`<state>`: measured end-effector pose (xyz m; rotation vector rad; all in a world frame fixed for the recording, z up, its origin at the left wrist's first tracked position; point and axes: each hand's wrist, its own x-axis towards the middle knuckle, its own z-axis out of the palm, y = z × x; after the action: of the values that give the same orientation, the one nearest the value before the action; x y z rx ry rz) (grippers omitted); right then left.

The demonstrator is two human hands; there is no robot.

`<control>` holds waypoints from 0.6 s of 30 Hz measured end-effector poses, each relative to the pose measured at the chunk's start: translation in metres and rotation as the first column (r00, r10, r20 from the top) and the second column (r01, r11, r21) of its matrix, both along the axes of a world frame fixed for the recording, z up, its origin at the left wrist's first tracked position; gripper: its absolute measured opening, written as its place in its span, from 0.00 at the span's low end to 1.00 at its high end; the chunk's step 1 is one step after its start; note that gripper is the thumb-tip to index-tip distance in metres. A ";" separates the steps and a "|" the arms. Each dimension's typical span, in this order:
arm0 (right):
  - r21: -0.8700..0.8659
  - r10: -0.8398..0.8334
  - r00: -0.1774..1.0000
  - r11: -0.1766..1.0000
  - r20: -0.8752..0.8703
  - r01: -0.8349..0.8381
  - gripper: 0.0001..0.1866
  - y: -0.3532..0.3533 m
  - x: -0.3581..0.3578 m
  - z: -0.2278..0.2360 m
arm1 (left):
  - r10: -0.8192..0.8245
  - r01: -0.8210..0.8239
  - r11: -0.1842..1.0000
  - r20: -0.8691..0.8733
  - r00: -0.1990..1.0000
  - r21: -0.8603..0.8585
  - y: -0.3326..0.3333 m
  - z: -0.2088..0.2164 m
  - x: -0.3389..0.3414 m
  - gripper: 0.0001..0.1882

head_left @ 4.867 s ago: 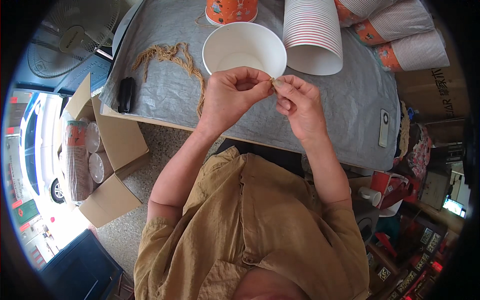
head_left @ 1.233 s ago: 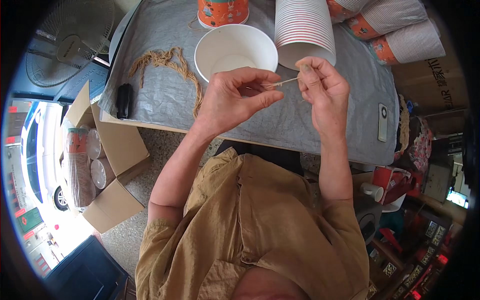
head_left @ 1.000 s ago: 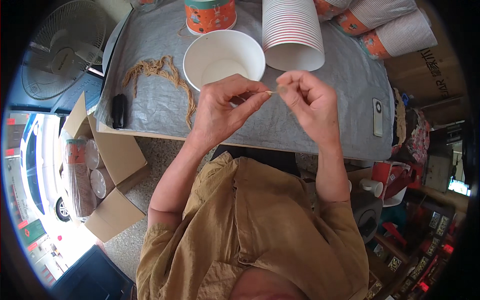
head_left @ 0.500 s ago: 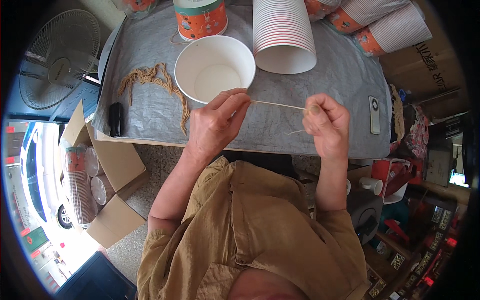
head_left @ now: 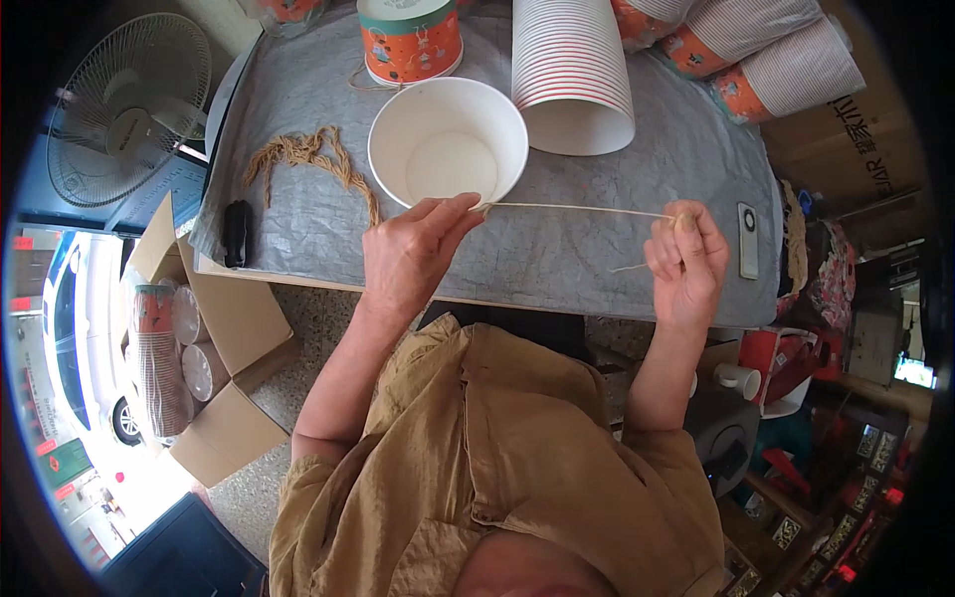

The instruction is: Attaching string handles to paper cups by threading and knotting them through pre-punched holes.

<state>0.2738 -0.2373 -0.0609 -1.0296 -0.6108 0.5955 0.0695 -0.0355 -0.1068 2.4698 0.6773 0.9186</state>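
A thin tan string [head_left: 582,208] runs taut between my two hands, above the near part of the table. My left hand [head_left: 416,247] pinches one end right at the near rim of a white paper bucket [head_left: 453,149]; whether it also grips the rim I cannot tell. Off to the right, my right hand [head_left: 686,261] is closed on the string, and a short loose tail hangs out beside its fingers. The bucket's open mouth faces me. Left of it lies a bundle of tan strings [head_left: 308,154].
Behind stand an orange printed bucket [head_left: 411,50] and a nested stack of white buckets [head_left: 574,75]. Wrapped stacks [head_left: 791,70] lie at the far right. A black object [head_left: 237,234] and a pale rectangular device [head_left: 747,241] lie near the table's sides. An open carton [head_left: 234,343] stands lower left.
My right hand has moved to the right, so the stretch of string between my hands is longer. My left hand stays pinched near the bucket's rim, slightly further left.
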 end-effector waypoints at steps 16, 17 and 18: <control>0.151 0.127 0.935 0.985 -0.330 -0.081 0.10 0.025 -0.033 -0.031 | -0.173 0.471 0.367 0.439 0.882 -0.802 -0.061 0.003 0.023 0.19; 0.152 0.152 0.937 0.982 -0.314 -0.108 0.10 0.028 -0.041 -0.030 | -0.224 0.519 0.258 0.472 0.853 -0.815 -0.065 0.003 0.025 0.22; 0.140 0.160 0.940 0.983 -0.303 -0.123 0.11 0.031 -0.048 -0.028 | -0.256 0.502 0.145 0.458 0.851 -0.853 -0.069 0.005 0.026 0.23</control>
<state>0.2262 -0.2062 -0.0892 -0.7621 -0.4354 0.8218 0.0952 -0.1041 -0.1018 1.2170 0.2917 0.2966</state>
